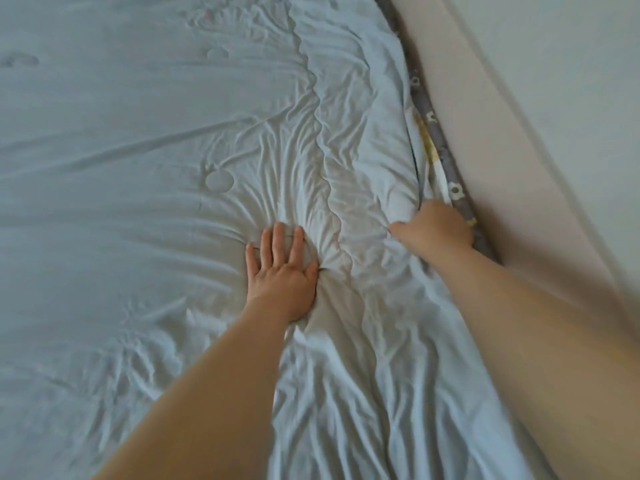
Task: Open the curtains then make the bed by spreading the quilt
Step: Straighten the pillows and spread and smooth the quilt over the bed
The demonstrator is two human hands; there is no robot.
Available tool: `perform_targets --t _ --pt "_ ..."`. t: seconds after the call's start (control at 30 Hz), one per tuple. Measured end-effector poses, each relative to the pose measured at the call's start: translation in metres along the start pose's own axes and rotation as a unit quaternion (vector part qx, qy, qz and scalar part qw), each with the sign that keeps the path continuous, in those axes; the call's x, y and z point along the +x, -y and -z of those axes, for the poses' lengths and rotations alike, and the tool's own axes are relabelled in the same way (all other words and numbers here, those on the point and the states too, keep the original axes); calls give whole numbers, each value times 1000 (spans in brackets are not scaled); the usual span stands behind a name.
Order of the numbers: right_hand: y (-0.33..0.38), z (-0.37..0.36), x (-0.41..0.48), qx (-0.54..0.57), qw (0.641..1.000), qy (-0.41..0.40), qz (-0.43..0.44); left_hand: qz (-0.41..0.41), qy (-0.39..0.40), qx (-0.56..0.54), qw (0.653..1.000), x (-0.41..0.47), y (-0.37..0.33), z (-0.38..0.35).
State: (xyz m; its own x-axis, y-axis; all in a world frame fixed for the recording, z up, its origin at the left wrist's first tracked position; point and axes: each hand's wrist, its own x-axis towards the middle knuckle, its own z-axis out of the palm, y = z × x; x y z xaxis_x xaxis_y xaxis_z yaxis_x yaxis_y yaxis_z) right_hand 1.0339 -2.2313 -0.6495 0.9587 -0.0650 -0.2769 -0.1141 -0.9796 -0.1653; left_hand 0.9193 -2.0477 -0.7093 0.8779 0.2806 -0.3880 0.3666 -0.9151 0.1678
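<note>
With the left hand (282, 271) pressing flat on the quilt (138, 133) mid-frame, the right hand (436, 226), clutching its edge at right, should tug outward smoothly.

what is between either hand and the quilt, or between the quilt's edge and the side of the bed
Nothing visible. The left hand lies flat on the quilt, and the right hand has its grip directly on the quilt's edge. That edge reaches the grey flowered sheet beside the pale bed frame.
</note>
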Motion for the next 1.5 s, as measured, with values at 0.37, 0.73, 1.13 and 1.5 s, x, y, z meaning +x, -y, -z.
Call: perform_targets --t 0.37,0.73,1.13,1.5 --pt "-46 15 -4 -89 985 -141 44 -53 -82 -24 995 -50 -10 8" --pt "-10 -81 -103 -84 976 -106 169 41 -81 -32 995 -95 14 -34" --pt "-29 -111 -83 -57 967 -151 197 44 -130 -24 990 -85 15 -59" --pt "-28 -109 -82 -38 966 -158 200 56 -131 -11 990 -84 13 -60"
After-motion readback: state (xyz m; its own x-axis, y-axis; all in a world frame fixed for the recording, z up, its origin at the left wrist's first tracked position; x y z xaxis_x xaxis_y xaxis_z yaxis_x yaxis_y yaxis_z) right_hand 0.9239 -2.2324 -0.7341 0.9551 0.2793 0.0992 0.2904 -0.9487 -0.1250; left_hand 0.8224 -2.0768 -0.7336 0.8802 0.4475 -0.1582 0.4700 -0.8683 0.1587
